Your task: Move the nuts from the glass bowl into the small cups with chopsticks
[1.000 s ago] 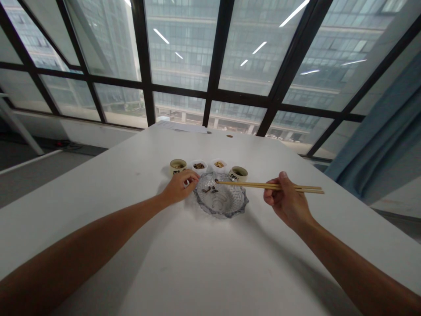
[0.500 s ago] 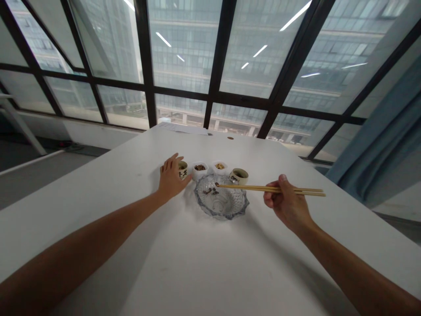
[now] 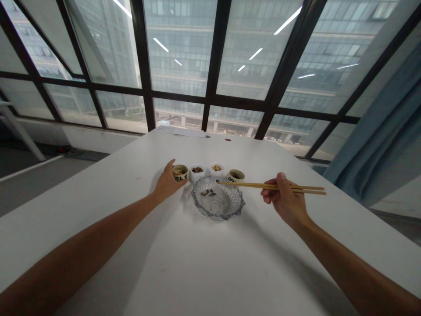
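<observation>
My left hand [image 3: 168, 181] is wrapped round a small cream cup [image 3: 180, 178] with dark writing, thumb along its front and fingers at its far left side. The cup stands upright, with some bits inside. In my right hand [image 3: 285, 195] is a pair of wooden chopsticks [image 3: 256, 185], held level and pointing left. Their tips pinch a small dark piece [image 3: 217, 181] over the far part of a clear glass bowl [image 3: 219, 216]. Several dark dried pieces [image 3: 208, 193] lie in that bowl, towards its left.
Behind the bowl stand a white dish of dark bits [image 3: 197, 176], a white dish of pale yellow bits [image 3: 217, 168] and a second cream cup [image 3: 236, 176]. Paper [image 3: 180, 131] lies at the white table's [image 3: 184, 267] far end. Windows rise beyond; a blue curtain [image 3: 378, 145] hangs right.
My left hand has left the glass bowl's left rim, opened, moved left and closed round the cream cup. My right hand and the chopsticks have stayed nearly still.
</observation>
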Demonstrator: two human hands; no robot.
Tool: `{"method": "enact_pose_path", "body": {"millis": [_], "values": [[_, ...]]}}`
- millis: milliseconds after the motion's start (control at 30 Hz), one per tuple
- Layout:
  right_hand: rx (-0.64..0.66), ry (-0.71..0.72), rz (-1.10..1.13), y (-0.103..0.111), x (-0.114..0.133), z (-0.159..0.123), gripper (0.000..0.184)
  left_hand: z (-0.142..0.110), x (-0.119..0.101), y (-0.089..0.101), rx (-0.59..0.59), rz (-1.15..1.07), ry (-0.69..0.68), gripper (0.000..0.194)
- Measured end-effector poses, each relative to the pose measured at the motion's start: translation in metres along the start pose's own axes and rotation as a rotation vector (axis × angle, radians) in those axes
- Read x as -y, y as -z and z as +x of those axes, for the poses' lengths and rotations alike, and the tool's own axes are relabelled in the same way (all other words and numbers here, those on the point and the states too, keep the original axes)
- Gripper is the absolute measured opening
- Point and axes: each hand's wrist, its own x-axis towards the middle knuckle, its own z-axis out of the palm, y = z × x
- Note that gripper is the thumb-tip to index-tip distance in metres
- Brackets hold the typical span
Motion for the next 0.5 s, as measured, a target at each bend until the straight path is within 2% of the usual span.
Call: {"method": "enact_pose_path", "body": {"millis": [67,133,200,233,300,367,433,500], "values": [[-0.021,0.021,-0.004,0.005,-0.001,0.006,0.057,0.01,0.007,0.004,0.051,-0.027,0.028,0.093],[-0.047,0.044,-0.007,0.012,-0.001,0.014,0.058,0.023,0.005,0.009,0.108,-0.009,0.042,0.092],[-0.079,0.066,-0.002,0.02,-0.002,0.021,0.058,0.037,-0.014,0.009,0.128,0.066,0.045,0.084],[-0.094,0.074,0.003,0.024,-0.002,0.024,0.058,0.042,-0.029,0.005,0.143,0.102,-0.001,0.079],[-0.12,0.087,0.008,0.032,-0.003,0.03,0.058,0.048,-0.067,-0.01,0.221,0.138,-0.146,0.071],[-0.137,0.096,-0.007,0.04,-0.004,0.034,0.058,0.049,-0.108,-0.034,0.367,0.17,-0.278,0.072],[-0.136,0.09,-0.033,0.048,-0.007,0.038,0.06,0.048,-0.142,-0.062,0.506,0.223,-0.324,0.076],[-0.126,0.076,-0.056,0.055,-0.009,0.041,0.061,0.047,-0.163,-0.086,0.599,0.286,-0.321,0.08]]}}
